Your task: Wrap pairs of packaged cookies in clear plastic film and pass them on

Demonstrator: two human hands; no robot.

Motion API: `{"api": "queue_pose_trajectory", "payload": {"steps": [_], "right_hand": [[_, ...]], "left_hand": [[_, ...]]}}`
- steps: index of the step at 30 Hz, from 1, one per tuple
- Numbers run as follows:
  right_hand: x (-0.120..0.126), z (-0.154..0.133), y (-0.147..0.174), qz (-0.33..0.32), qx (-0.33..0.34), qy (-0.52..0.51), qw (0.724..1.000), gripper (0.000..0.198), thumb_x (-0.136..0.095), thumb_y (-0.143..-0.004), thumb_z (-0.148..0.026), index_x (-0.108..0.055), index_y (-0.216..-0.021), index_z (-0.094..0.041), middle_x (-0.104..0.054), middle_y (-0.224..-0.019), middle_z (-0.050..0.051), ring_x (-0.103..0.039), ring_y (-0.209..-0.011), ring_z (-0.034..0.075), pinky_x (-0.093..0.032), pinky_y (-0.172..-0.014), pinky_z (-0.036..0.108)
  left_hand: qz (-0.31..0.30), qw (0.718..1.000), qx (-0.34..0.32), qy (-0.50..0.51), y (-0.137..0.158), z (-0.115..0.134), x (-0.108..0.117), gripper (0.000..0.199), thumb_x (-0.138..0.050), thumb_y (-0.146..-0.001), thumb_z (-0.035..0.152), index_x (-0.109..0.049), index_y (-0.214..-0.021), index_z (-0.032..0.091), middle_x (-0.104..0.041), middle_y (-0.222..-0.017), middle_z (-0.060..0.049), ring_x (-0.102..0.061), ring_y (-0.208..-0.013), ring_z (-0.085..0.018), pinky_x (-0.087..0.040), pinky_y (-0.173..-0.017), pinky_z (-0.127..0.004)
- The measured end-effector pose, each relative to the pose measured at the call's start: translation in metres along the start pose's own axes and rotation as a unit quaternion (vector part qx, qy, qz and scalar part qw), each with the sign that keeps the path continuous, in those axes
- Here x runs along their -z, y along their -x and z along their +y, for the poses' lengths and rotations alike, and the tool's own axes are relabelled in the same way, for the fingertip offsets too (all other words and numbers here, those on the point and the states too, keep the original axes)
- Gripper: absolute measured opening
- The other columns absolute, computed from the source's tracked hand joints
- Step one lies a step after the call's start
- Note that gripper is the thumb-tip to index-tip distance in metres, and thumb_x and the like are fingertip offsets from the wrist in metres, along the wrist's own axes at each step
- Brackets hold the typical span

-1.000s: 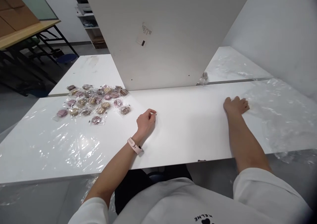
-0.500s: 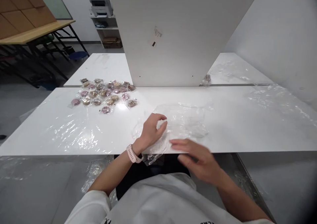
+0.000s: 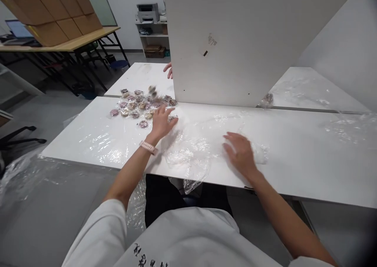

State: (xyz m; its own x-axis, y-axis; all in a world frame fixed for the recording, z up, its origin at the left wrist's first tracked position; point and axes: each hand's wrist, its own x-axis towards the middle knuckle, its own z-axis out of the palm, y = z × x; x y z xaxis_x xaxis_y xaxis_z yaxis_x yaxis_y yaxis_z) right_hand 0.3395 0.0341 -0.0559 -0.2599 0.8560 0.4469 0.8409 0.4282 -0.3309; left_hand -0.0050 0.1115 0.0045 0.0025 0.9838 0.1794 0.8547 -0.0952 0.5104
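Note:
My left hand (image 3: 161, 123) reaches over the near right edge of a pile of small round items in clear wrappers (image 3: 131, 105), pink, tan and brown. Its fingers are spread and nothing shows in them; one wrapped item lies partly hidden behind the fingertips. My right hand (image 3: 240, 153), fingers apart and slightly blurred, hovers over or touches the right part of a crumpled clear plastic sheet or bag (image 3: 191, 151). That plastic lies flat on the white table, with a corner hanging over the front edge. A pink band (image 3: 149, 147) circles my left wrist.
A tall white panel (image 3: 229, 43) stands across the table (image 3: 297, 153). Another person's hand (image 3: 168, 70) shows at its left edge, near a blurred wrapped item (image 3: 152, 90). One more wrapped item (image 3: 267, 100) lies right of the panel. Cardboard boxes (image 3: 59, 19) stand far left.
My left hand has moved forward and left from the clear plastic to the pile, its fingers spreading. My right hand has moved forward over the plastic. Another person's hand has appeared; the view has shifted left.

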Motion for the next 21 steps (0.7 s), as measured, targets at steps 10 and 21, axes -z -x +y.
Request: {"api": "queue_pose_trajectory", "payload": {"steps": [10, 21], "right_hand": [[-0.021, -0.014, 0.003, -0.063, -0.011, -0.036, 0.997, 0.038, -0.037, -0.104, -0.038, -0.065, -0.127, -0.025, -0.061, -0.141, 0.006, -0.051, -0.133, 0.027, -0.039, -0.109, 0.048], [-0.021, -0.008, 0.002, -0.056, -0.024, -0.027, 0.998, 0.037, -0.04, -0.1, -0.035, -0.064, -0.127, -0.025, -0.059, -0.143, 0.007, -0.049, -0.135, 0.028, -0.037, -0.109, 0.049]], "left_hand": [[-0.029, 0.996, -0.02, -0.083, -0.038, -0.027, -0.046, 0.056, -0.063, -0.09, 0.042, -0.052, -0.139, 0.017, -0.058, -0.138, -0.015, -0.045, -0.128, -0.035, -0.038, -0.107, -0.048], [0.075, 0.992, 0.015, 0.102, -0.018, 0.038, 0.006, 0.061, -0.062, -0.078, 0.006, -0.049, -0.135, 0.024, -0.062, -0.094, -0.005, -0.055, -0.074, -0.017, -0.044, -0.065, -0.031]]}}
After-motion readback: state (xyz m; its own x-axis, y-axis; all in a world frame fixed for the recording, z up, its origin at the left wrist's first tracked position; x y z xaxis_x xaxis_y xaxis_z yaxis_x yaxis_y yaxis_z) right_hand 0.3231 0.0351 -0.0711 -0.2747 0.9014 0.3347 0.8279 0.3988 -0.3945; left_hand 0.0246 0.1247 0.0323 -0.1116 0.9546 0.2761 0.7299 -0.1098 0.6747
